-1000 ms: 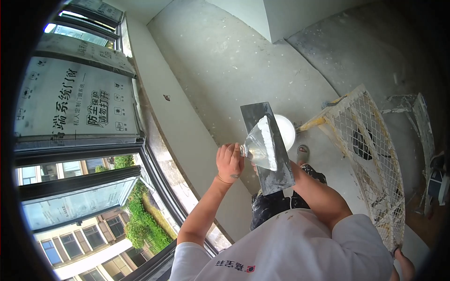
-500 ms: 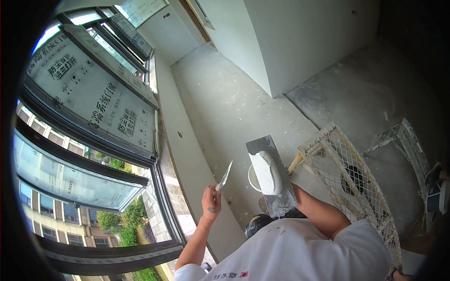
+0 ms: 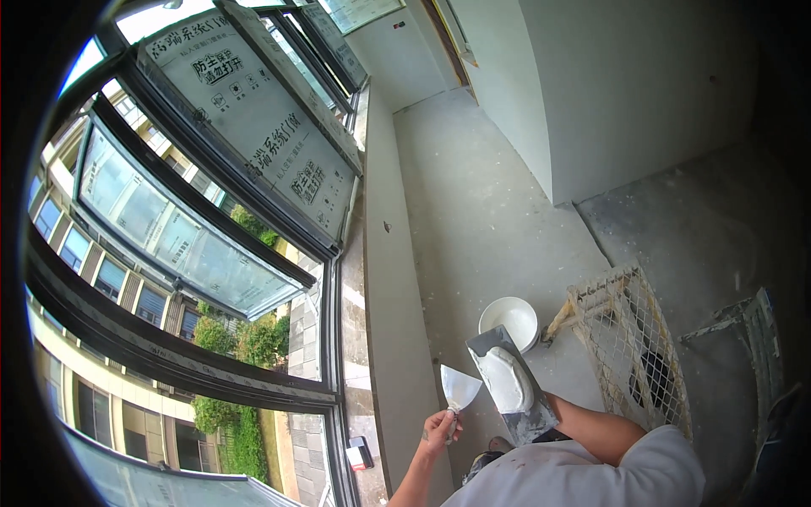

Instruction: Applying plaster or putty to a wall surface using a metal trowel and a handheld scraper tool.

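Observation:
My left hand (image 3: 439, 429) grips a putty knife (image 3: 460, 389) by its handle, the wide pale blade pointing up and away from me. Just right of it, my right forearm (image 3: 591, 422) reaches in under a flat rectangular plastering trowel (image 3: 486, 344). My right hand is hidden beneath that plate, which it holds up. A thick mound of white putty (image 3: 510, 382) lies along the trowel's face. Blade and trowel are close together, with a small gap between them. Beyond the trowel, a round white bucket (image 3: 507, 311) stands on the floor, partly covered by the trowel's far end.
To the right stands a putty-stained work platform with a mesh top (image 3: 625, 338), and farther right a second splattered stand (image 3: 756, 338). Film-covered windows (image 3: 253, 110) run along the left above a low wall (image 3: 393, 253). A phone-like object (image 3: 361, 452) lies on the sill.
The view has swung left, so everything sits farther right. The putty knife has turned from edge-on to broad face showing. Trowel and hands are lower in view, uncovering the bucket.

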The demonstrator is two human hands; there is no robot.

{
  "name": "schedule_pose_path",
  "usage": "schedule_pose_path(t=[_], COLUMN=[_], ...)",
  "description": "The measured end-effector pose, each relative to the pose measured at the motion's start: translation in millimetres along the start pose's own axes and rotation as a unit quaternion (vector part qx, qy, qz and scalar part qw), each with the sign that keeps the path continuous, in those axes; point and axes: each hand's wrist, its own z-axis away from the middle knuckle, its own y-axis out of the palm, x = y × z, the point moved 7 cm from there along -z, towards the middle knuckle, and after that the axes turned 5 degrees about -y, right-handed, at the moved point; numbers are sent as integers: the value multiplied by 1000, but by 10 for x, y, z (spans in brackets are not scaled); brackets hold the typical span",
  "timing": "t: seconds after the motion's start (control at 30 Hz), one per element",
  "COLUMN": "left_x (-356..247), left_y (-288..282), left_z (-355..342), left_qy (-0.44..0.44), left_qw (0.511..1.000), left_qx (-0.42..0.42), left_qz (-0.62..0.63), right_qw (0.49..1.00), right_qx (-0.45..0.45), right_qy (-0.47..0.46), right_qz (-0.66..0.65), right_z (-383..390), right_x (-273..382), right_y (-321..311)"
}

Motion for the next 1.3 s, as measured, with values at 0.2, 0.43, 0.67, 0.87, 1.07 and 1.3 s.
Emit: schedule_pose_path(t=[0.2,0.43,0.67,0.87,1.07,1.3], left_x=[1278,2412,3503,4577,4521,4481], left_y=[-696,-424,-720,-273,-21,831], left_z=[1165,3031,3759,4247,4566,4995], left_qy=[-64,13,-93,-143,-216,-283], left_qw=[981,947,928,928,863,810], left_qx=[-176,-320,-333,-324,-453,-513], left_qz=[47,2,-141,-118,-61,24], right_qw=[997,990,978,811,658,560], right_qx=[61,129,121,65,21,13], right_qy=[37,59,168,581,751,825], right_qz=[4,9,5,27,36,72], right_z=[484,1954,2309,2574,3102,3717], right_x=[-64,-636,-1493,-2084,-2787,-3009], right_y=[140,38,755,663,244,-57])
